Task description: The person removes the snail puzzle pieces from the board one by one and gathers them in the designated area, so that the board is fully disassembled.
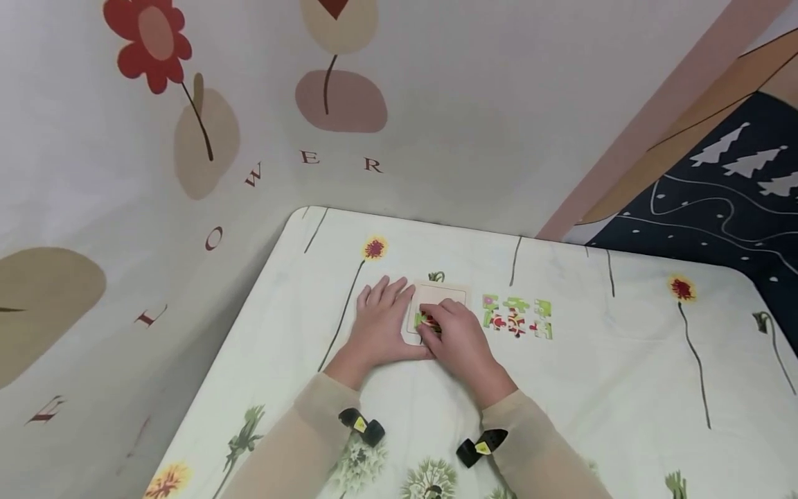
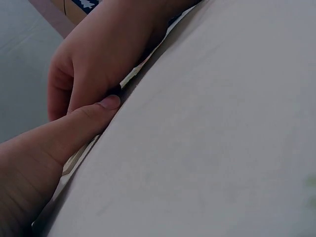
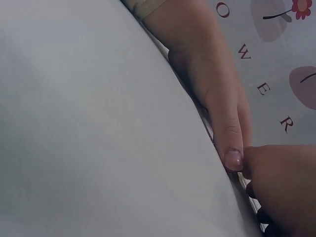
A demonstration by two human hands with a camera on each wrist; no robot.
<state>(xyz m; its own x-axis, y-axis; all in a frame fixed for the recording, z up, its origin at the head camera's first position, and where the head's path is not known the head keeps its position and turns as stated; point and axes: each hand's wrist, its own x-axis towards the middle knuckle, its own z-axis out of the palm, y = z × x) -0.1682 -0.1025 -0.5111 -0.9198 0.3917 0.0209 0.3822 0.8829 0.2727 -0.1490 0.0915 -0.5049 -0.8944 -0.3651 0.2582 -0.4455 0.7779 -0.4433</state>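
A small pale wooden puzzle tray point(image 1: 426, 294) lies on the table in the head view. My left hand point(image 1: 377, 329) spreads straight fingers along its left side, the thumb stretched along its near edge. Over the tray, my right hand point(image 1: 460, 337) bends its fingers, with thumb and index at either side of a green and red puzzle piece point(image 1: 424, 319) in the near left part. The palm covers the tray's near right part. In the left wrist view the left thumb point(image 2: 81, 123) lies close by the right hand point(image 2: 108, 54); the piece is hidden there.
To the right of the tray, several loose puzzle pieces point(image 1: 516, 320) in green, red and pink lie in loose rows. A white flower-print cloth point(image 1: 623, 374) covers the table. Behind and to the left stands a printed wall hanging point(image 1: 461, 138).
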